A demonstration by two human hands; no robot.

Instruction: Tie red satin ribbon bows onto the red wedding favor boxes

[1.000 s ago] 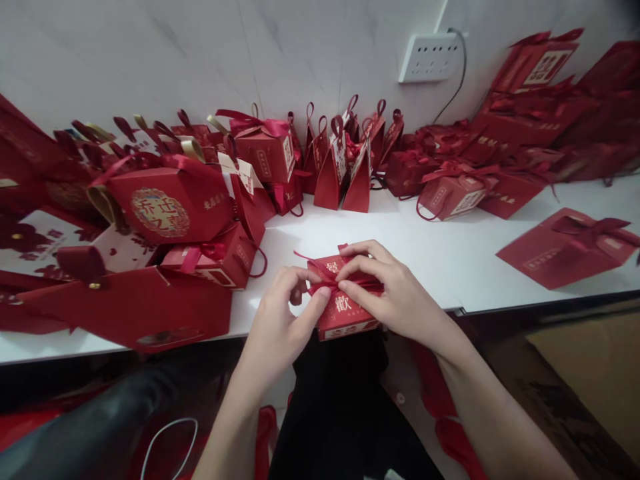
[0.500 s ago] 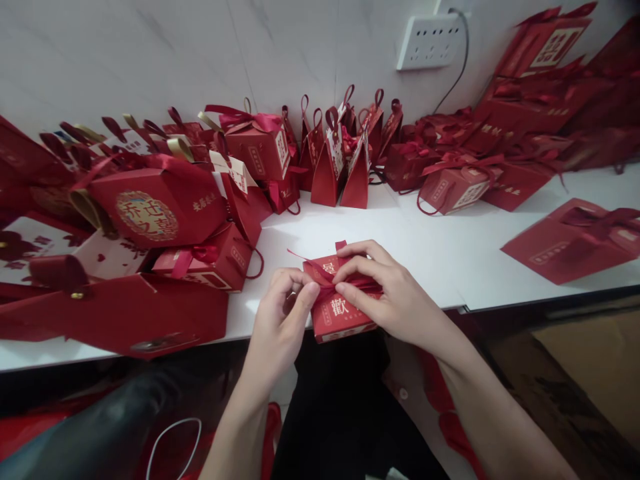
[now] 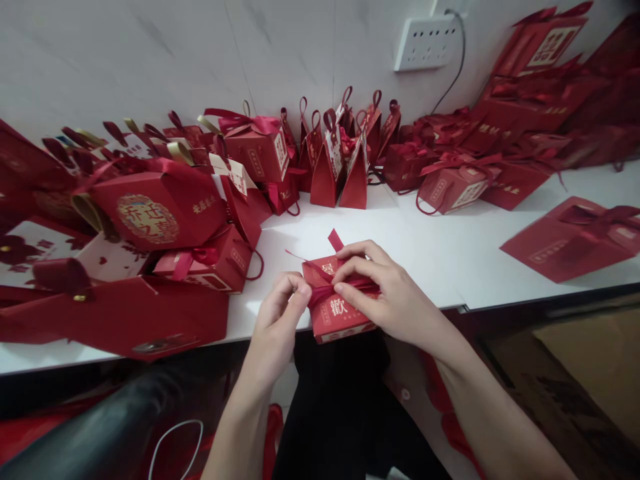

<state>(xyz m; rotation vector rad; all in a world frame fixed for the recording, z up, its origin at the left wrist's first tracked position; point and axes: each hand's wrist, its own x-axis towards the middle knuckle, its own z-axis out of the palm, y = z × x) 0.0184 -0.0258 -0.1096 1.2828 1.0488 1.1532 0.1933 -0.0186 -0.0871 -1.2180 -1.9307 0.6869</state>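
Note:
A small red gift box (image 3: 345, 323) with pale characters lies at the front edge of the white counter, between my hands. Across its top runs a dark red ribbon (image 3: 325, 291), gathered at the middle. My left hand (image 3: 285, 300) pinches the ribbon at the box's left side between thumb and fingertips. Over the box's right half, my right hand (image 3: 373, 280) has its thumb and fingertips closed on the ribbon near the middle. One ribbon tail sticks up behind the box. The exact shape of the knot is partly hidden by my fingers.
Red gift boxes and bags (image 3: 160, 207) are piled at the left. Several peaked boxes with loops (image 3: 327, 177) line the wall. More ribboned boxes (image 3: 457, 187) stand right, with one box (image 3: 555, 250) near the edge. A power strip (image 3: 425, 43) hangs on the wall.
My left hand has drawn slightly left, pulling the ribbon out from the middle. The tail behind the box now stands longer and leans left. My right hand has barely moved.

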